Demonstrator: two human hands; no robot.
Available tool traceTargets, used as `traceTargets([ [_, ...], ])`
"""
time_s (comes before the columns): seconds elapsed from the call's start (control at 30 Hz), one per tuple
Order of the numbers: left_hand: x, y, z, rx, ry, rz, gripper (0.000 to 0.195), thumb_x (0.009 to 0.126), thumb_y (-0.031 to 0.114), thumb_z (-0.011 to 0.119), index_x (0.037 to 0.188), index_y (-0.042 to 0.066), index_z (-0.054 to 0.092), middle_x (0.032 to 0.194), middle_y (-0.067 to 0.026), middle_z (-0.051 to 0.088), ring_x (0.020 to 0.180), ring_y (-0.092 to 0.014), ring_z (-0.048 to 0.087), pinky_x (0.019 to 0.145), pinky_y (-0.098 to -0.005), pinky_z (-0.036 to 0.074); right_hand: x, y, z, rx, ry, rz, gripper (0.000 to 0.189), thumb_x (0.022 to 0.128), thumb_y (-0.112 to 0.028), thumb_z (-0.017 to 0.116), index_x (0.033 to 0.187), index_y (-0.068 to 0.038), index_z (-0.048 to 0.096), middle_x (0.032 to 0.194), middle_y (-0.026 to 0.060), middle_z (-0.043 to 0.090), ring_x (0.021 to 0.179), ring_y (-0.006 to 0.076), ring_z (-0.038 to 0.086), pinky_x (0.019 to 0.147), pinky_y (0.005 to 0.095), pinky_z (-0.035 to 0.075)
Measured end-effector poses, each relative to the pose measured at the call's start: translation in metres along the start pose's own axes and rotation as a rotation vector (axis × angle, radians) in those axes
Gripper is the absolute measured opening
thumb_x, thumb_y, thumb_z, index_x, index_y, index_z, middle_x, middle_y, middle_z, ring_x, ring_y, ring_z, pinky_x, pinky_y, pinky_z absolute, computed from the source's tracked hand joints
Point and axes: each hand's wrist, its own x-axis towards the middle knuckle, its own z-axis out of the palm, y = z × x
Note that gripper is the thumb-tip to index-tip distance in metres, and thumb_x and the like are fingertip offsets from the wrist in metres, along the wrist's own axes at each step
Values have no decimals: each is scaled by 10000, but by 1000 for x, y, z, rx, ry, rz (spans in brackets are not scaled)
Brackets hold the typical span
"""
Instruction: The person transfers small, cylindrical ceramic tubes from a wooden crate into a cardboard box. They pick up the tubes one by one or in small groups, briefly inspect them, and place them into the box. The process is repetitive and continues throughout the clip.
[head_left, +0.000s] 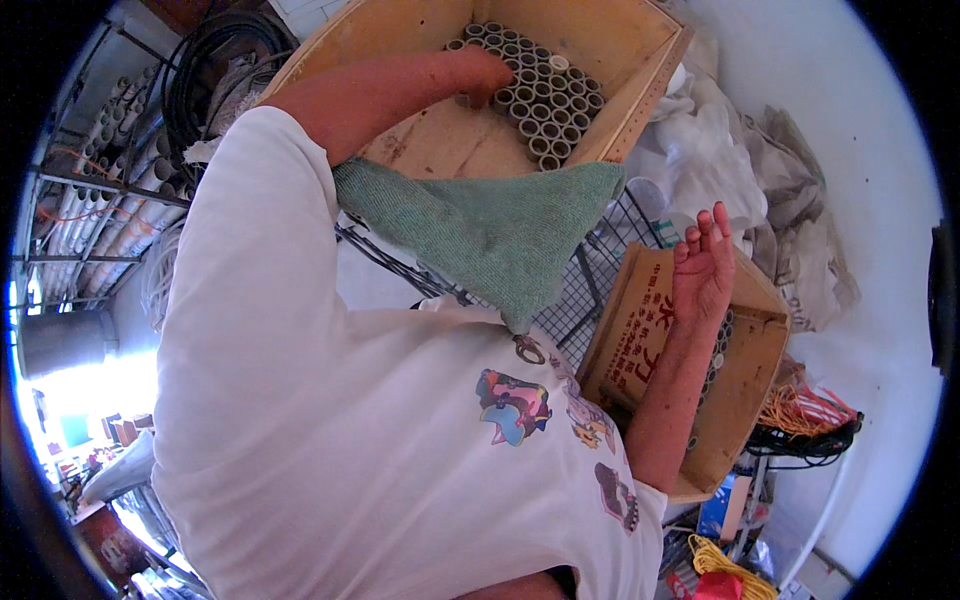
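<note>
My left hand (487, 75) reaches down into a wooden box (435, 142). Its fingers are curled at the edge of a block of short hollow tubes (544, 105) standing on end. The fingertips are hidden, so whether they grip a tube is unclear. Among the tubes, one has a paler, cream top (559, 63). A green ribbed cloth (495, 225) drapes over the box's near edge and hangs towards my shirt. My right hand (703, 270) is raised, palm showing and holding nothing, above a second wooden box (750, 375). More tubes (718, 352) stand inside that box, partly hidden by my forearm.
A brown panel (630, 315) bearing red writing lines the second box. Beneath lies a black wire grid (577, 300). Plastic bags (705, 157) crowd the right wall. Left are a rack of pipes (105, 217) and coiled black hose (217, 67); yellow rope (727, 566) lies lower right.
</note>
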Motion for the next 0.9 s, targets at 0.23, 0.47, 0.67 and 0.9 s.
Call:
traceTargets([
  [0.23, -9, 9, 5, 66, 75, -36, 432, 539, 187, 760, 945, 107, 635, 915, -92, 643, 889, -275, 616, 697, -414, 495, 1, 0, -1, 7, -7, -8, 419, 862, -122, 556, 1240, -15, 409, 1049, 78, 557, 821, 130, 549, 676, 236, 484],
  [0.47, -11, 6, -11, 83, 64, 5, 542, 560, 245, 773, 1032, 67, 577, 933, -144, 629, 893, -321, 607, 702, -435, 505, 1, 0, -1, -2, 4, -4, 428, 859, -126, 562, 1242, -14, 410, 1045, 72, 554, 820, 123, 540, 676, 234, 483],
  [0.67, -3, 12, -32, -279, -542, -144, 321, 753, 247, 646, 1008, 54, 620, 996, -111, 632, 904, -267, 608, 679, -409, 521, 1, 0, 0, -17, 14, -5, 422, 855, -127, 567, 1235, -17, 422, 1046, 70, 554, 820, 121, 538, 671, 235, 477],
  [0.9, 11, 19, -2, -100, -534, -6, 256, 770, 272, 616, 919, 68, 657, 902, -89, 661, 850, -239, 625, 739, -395, 487, 1, -1, -1, -7, 35, -2, 412, 853, -118, 567, 1228, -15, 431, 1039, 71, 558, 809, 124, 545, 656, 235, 472],
])
